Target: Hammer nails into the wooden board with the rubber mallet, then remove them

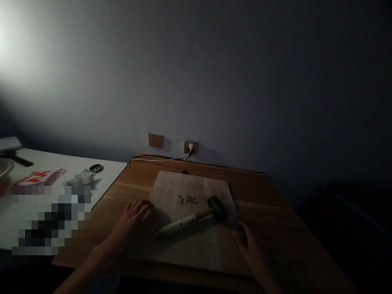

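Lowest and closest to me are my two arms. My right hand (249, 240) is at the right edge of the board (196, 247), thumb and fingers a little apart; it is too dark to tell if it grips that edge. My left hand (137, 210) lies loose at the left edge, palm down, fingers a bit bent, and I see nothing in it.

The board's near edge sits close to the near edge of the brown bench (284, 228), and plain wood spreads wide to the right.

The hammer (196, 217) lies on the board between my hands, touching neither. It is on a slant: the end of its pale handle points left and toward me, and its black head is farther off, near the board's right edge. Bare board shows on the near side of it.

Just past the handle is a small heap of shiny metal bits (191, 199). Past them, a row of tiny dark dots runs along near the board's far edge.

To the left, a white bench (105, 179) holds a crinkly clear bag (81, 179) and a red and white packet (41, 177). At the back, a white plug (190, 146) sits in the wall (214, 81).
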Available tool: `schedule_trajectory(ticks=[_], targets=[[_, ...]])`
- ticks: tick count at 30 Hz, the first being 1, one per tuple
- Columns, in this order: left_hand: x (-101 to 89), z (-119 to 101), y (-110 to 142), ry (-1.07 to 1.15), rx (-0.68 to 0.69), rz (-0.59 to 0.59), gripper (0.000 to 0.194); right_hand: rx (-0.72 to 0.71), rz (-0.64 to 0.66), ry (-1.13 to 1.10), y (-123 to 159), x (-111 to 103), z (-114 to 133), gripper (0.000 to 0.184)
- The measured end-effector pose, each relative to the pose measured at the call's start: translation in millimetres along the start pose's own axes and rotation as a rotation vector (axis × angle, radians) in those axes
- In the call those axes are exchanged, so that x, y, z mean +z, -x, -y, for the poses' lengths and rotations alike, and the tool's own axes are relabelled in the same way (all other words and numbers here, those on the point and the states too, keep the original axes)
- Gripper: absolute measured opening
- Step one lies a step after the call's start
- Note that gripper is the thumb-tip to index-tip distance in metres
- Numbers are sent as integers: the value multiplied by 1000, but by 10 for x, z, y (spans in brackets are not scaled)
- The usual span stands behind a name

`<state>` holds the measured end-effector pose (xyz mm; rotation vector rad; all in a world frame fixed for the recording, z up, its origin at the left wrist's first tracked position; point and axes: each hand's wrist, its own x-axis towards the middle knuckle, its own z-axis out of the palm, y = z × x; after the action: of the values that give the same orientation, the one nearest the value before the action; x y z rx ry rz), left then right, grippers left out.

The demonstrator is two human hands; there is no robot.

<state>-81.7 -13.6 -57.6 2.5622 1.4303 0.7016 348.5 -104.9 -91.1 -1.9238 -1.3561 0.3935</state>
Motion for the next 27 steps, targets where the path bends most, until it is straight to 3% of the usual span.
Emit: schedule_trajectory(ticks=[3,6,9,16,22,27], targets=[[-82,61,320,23,-66,-4,33,33,-11,-66,46,115,76,58],[-165,98,502,57,-220,-39,36,47,24,-154,40,261,229,60],[-258,217,597,26,-329,-93,40,15,116,-220,46,449,425,59],[-492,694,728,-222,-375,-199,43,-139,371,-349,-5,796,919,50],[-573,803,751,-201,-412,-237,50,-437,333,-118,-5,866,1093,41],[-580,676,741,-217,-380,-214,48,-501,266,59,33,888,1017,40]])
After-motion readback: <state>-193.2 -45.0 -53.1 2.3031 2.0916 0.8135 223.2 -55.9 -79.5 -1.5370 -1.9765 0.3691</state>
